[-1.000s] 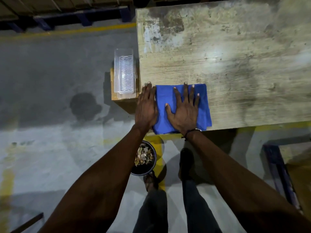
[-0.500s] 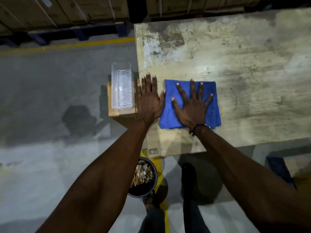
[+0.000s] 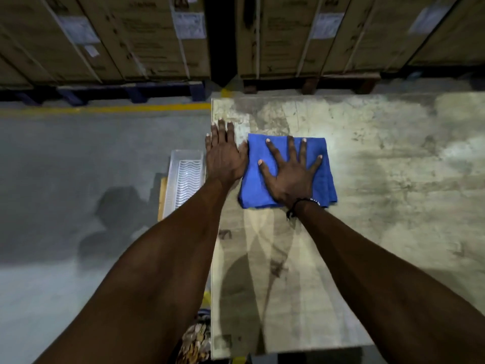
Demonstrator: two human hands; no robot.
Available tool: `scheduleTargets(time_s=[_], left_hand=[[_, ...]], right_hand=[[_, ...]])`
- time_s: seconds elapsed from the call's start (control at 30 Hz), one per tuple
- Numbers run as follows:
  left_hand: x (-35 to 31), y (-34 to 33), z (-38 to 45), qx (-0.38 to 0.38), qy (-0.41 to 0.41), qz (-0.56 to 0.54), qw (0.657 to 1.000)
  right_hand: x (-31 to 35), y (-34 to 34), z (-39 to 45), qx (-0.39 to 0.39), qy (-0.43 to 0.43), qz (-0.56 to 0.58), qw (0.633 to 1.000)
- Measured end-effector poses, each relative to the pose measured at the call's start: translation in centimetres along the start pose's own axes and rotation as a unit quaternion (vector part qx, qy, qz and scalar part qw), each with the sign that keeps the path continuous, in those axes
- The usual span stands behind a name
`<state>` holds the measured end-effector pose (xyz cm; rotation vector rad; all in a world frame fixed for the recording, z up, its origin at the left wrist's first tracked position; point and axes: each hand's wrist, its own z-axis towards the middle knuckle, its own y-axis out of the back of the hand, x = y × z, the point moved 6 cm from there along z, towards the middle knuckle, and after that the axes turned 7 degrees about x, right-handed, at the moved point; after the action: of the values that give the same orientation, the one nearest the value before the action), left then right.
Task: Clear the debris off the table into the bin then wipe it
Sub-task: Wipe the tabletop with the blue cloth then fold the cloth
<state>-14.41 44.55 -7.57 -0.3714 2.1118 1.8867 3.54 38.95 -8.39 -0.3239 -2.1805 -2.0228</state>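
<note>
A folded blue cloth (image 3: pixel 324 177) lies flat on the stained, worn table (image 3: pixel 380 206) near its far left corner. My right hand (image 3: pixel 290 174) presses on the cloth with the fingers spread wide. Flat on the table's left edge rests my left hand (image 3: pixel 224 156), fingers together, its thumb touching the cloth's left border. The bin (image 3: pixel 195 340) with debris in it shows only partly at the bottom, between my left forearm and the table edge.
A clear plastic tray (image 3: pixel 186 177) sits on a low box left of the table. Grey concrete floor (image 3: pixel 78 179) with a yellow line spreads to the left. Stacked cardboard cartons (image 3: pixel 131 35) on pallets stand just beyond the table's far edge.
Both hands have slid the cloth away from the near edge toward the far left corner. The view has tilted up, so the cartons show and the bin is mostly out of sight.
</note>
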Motion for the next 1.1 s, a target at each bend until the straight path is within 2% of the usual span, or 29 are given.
scheduleTargets(time_s=[0.3,0.53,0.63,0.8,0.9,0.97,1.1], left_hand=[[0.0,0.4,0.2,-0.062,0.013,-0.048,0.997],[0.0,0.4,0.2,-0.052,0.006,-0.061,0.997],[0.0,0.5,0.1,-0.050,0.007,-0.061,0.997],[-0.1,0.5,0.1,-0.041,0.004,-0.051,0.998],[-0.1,0.5,0.1,-0.038,0.005,-0.052,0.998],[-0.2,0.7,0.2,-0.044,0.004,-0.054,0.998],[-0.3,0.8,0.1,-0.052,0.001,-0.058,0.997]], right_hand=[[1.8,0.6,8.9,0.016,0.036,-0.013,0.999],[3.2,0.7,14.0,0.039,0.034,-0.003,0.999],[3.2,0.5,13.3,0.030,0.032,-0.004,0.999],[2.8,0.1,7.1,0.001,0.051,-0.035,0.998],[2.0,0.4,8.5,-0.001,0.074,-0.033,0.997],[0.8,1.3,12.2,-0.008,0.049,-0.025,0.998],[-0.4,1.7,17.1,0.033,-0.039,-0.004,0.999]])
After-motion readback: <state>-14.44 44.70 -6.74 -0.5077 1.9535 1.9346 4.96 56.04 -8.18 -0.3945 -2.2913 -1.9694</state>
